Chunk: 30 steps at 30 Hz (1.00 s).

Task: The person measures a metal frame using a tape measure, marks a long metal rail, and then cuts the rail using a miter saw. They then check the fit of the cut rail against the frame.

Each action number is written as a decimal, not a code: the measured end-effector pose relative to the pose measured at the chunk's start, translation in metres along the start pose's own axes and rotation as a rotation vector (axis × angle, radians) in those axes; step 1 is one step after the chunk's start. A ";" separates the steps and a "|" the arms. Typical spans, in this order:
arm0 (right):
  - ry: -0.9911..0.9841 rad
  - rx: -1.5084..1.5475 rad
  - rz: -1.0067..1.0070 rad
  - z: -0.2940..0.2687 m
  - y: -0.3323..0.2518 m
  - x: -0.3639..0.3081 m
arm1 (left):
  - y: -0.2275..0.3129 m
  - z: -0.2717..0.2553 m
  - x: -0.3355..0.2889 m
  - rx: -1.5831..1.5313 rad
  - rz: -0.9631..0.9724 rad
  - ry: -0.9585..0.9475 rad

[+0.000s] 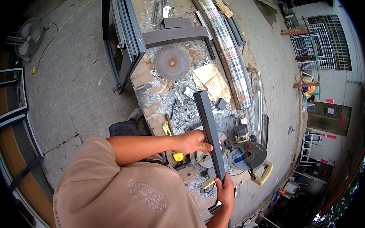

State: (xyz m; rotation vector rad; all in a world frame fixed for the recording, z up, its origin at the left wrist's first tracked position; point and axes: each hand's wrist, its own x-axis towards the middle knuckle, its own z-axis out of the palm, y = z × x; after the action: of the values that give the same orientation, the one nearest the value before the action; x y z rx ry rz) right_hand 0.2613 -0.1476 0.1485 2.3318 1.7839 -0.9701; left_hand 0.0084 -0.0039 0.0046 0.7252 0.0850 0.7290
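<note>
- From the middle of the long dark-grey rectangular tube [209,131], with twelve straight ahead of the worker, it slants from near eleven to near five, held above the cluttered surface [149,109].
- The left hand [192,141], at eight, has its grip closed around the tube's middle, thumb on top; the right hand [225,190], past five, grasps its near end.
- I'd judge the step as handling and angling the tube; the next move calls for both grips staying firm, its ends kept clear of the mitre saw with dark guard and cream handle [249,154] at four.
- The tube looks smooth, matt and straight-edged, its far end open and hollow.
- The flat, round, rust-centred disc [172,63] at eleven contrasts with the creased beige sheet [211,83] at twelve.
- Silvery scraps litter the wood; the rounded yellow tape measure [177,156] sits at eight.
</note>
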 end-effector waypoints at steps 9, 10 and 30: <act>0.076 0.055 -0.083 0.010 0.005 0.005 | 0.003 -0.002 -0.001 0.013 -0.053 0.018; 0.067 0.063 -0.063 0.010 0.005 0.005 | 0.002 -0.002 -0.001 0.008 -0.055 0.025; 0.109 0.071 -0.041 0.018 0.004 0.001 | 0.008 -0.003 -0.005 0.023 -0.093 0.009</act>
State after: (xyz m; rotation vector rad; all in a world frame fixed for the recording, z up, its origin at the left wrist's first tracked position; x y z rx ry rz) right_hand 0.2574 -0.1553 0.1327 2.4447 1.8726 -0.9444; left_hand -0.0012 -0.0010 0.0063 0.7357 0.1344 0.6434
